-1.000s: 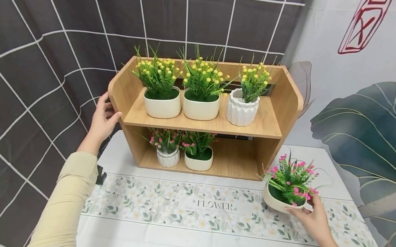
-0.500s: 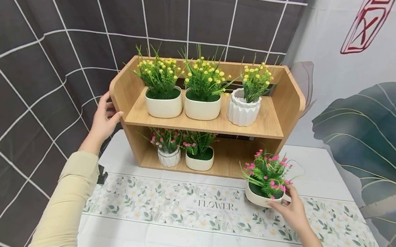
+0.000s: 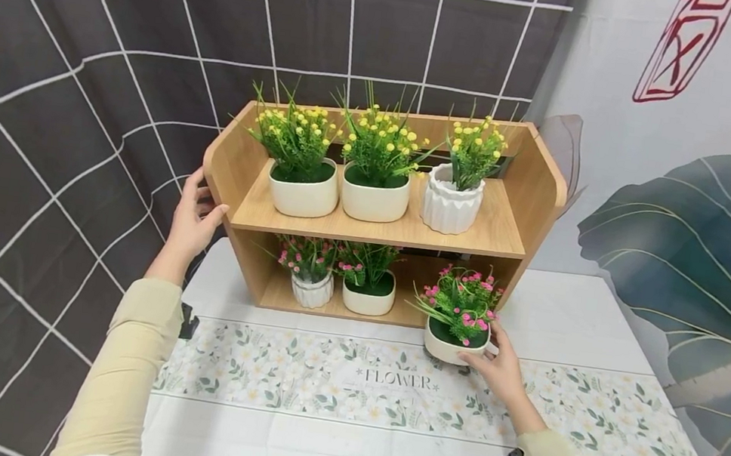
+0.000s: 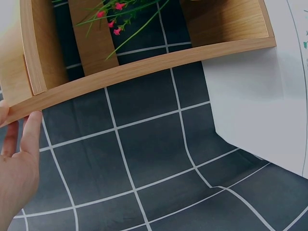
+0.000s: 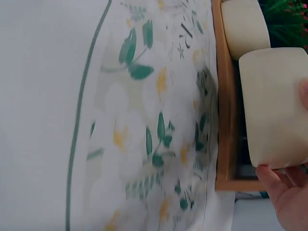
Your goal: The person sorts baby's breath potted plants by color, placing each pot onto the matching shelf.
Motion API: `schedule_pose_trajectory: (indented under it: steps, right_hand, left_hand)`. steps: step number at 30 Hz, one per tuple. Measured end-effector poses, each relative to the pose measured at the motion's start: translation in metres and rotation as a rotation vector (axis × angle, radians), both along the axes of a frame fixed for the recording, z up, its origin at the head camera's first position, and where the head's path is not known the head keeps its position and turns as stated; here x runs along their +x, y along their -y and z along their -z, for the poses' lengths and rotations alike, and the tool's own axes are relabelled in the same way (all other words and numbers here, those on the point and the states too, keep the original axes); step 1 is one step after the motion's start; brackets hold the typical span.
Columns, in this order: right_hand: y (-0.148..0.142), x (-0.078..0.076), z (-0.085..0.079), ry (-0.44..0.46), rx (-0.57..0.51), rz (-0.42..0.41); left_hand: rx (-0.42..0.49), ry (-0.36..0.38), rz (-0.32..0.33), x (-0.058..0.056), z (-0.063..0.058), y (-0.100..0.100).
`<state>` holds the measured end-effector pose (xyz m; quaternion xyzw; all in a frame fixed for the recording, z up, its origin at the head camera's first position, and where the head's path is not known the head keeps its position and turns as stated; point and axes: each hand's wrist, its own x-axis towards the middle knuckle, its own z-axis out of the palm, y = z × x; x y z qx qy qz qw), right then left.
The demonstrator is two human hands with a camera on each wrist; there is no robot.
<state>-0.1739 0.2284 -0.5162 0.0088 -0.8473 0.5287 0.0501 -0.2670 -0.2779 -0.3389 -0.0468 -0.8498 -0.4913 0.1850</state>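
My right hand [image 3: 499, 366] grips the right end of an oval cream flowerpot [image 3: 454, 344] with pink artificial flowers. It holds this potted plant at the front of the lower shelf's right part; the right wrist view shows the pot's smooth side [image 5: 274, 106] near the wooden edge. With my left hand [image 3: 194, 215] I hold the left side panel of the two-tier wooden shelf [image 3: 222, 165], thumb at the front edge and fingers on the outer side. In the left wrist view the fingers [image 4: 30, 134] touch that panel's edge; the rest is partly cut off.
The upper tier carries two cream pots [image 3: 302, 194] [image 3: 374, 197] and a white ribbed pot [image 3: 452, 204] with yellow flowers. Below stand a white pot [image 3: 312, 290] and a cream pot [image 3: 367, 300] with pink flowers. A floral runner [image 3: 320, 374] crosses the white table.
My right hand has moved left with the pink-flowered potted plant, from right of the shelf to the front of its lower tier. The left hand has stayed on the panel.
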Motion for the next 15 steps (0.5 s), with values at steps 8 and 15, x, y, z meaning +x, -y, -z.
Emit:
schedule_pose_trajectory:
  steps: [8, 15]
  right_hand:
    - [0.017, -0.019, 0.009, 0.007, -0.005, -0.007]
    - [0.021, -0.034, 0.016, 0.051, -0.012, 0.004]
  left_hand:
    - [-0.001, 0.004, -0.008, 0.000, 0.001, -0.001]
    - [0.002, 0.010, -0.007, 0.001, 0.000, -0.001]
